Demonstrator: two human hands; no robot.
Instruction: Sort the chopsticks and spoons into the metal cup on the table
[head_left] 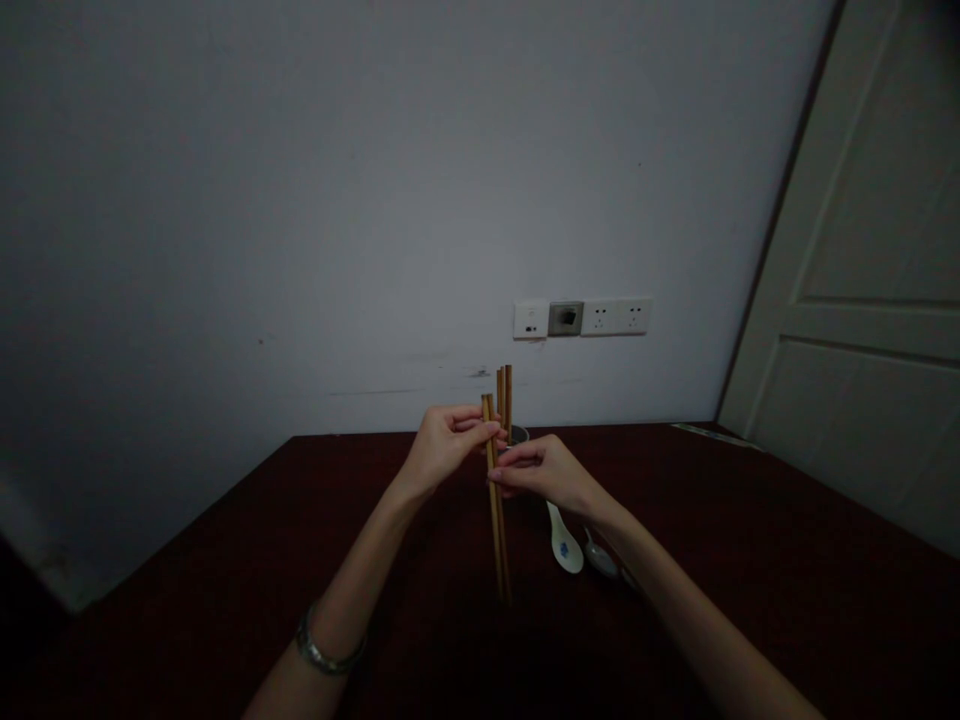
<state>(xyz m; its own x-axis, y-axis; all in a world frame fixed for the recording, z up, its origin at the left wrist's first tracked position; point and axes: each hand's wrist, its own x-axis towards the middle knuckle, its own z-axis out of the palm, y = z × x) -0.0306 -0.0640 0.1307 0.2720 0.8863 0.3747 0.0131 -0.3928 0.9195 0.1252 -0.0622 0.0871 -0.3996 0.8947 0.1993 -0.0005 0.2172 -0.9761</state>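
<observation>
Both hands meet over the middle of a dark red table [225,560]. My left hand [444,445] pinches the upper end of a pair of wooden chopsticks [496,530] held nearly upright, tips resting near the tabletop. My right hand [544,472] grips the same pair just below, fingers closed round it. Behind the hands, more chopsticks [505,395] stand upright in a small dark cup [517,434], mostly hidden.
A white ceramic spoon with a blue mark [564,542] lies on the table by my right wrist, a metal spoon [600,558] beside it. Wall sockets [582,317] sit above the table's far edge. A pale door [870,300] stands at right. A bracelet [326,650] circles my left wrist.
</observation>
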